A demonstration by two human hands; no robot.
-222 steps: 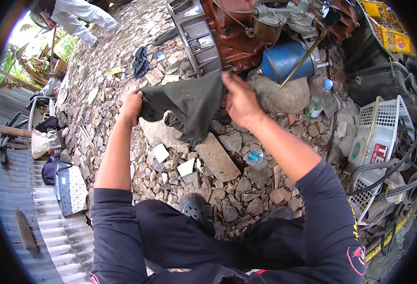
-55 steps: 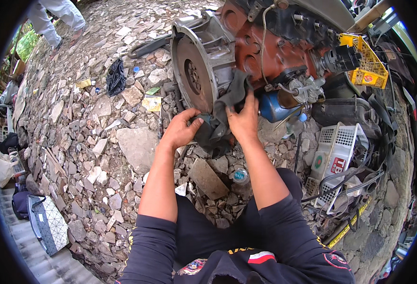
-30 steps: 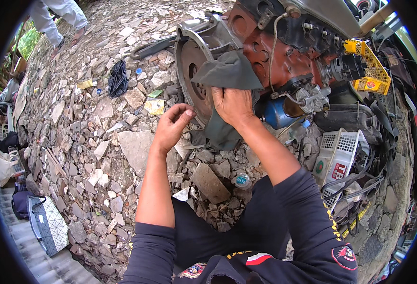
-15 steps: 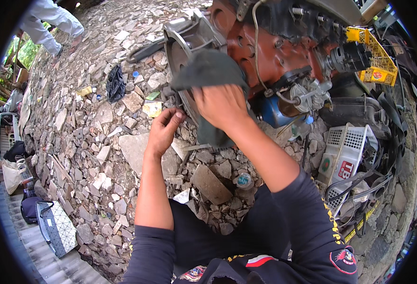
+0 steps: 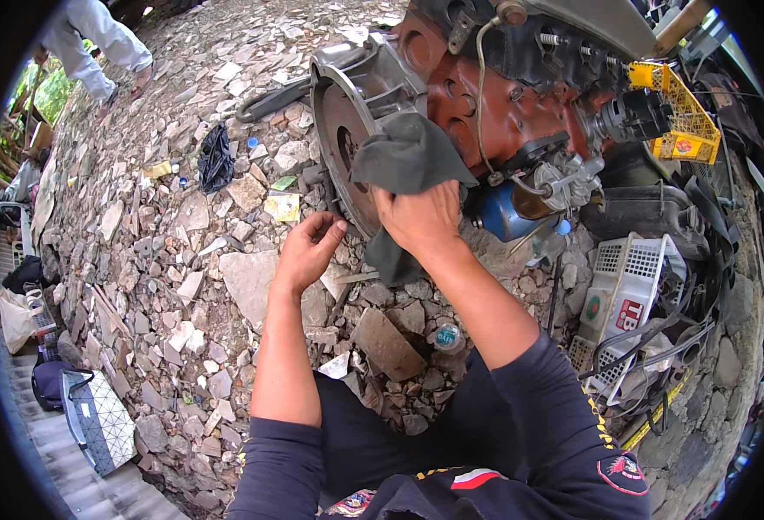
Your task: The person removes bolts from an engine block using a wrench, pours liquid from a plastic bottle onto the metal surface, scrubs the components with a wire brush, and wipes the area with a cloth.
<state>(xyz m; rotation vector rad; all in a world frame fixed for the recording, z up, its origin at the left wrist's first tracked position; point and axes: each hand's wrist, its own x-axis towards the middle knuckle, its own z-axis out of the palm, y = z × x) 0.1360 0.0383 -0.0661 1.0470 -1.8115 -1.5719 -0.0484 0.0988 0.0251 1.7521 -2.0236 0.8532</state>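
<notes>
My right hand (image 5: 423, 218) grips a dark grey-green cloth (image 5: 412, 156), which drapes over the lower right part of a round flywheel (image 5: 334, 113) on the end of an engine. One end of the cloth hangs below my wrist toward the rubble. My left hand (image 5: 307, 253) is beside the flywheel's lower left rim, fingers loosely curved and thumb apart, with nothing visible in it. The engine block (image 5: 460, 100) is reddish brown, with a grey metal housing (image 5: 391, 82) around the flywheel. A blue oil filter (image 5: 503, 211) sits low on its side.
Broken stone and tile cover the ground. At right stand a white plastic crate (image 5: 620, 295) and a yellow crate (image 5: 685, 130). A plastic cup (image 5: 448, 338) lies between my knees, a black plastic bag (image 5: 215, 159) at left. Another person's legs (image 5: 96, 43) show at the far left.
The cloth and my right hand have moved down and right across the flywheel, uncovering its centre. My left hand has come slightly down, off the rim, and its fingers have loosened.
</notes>
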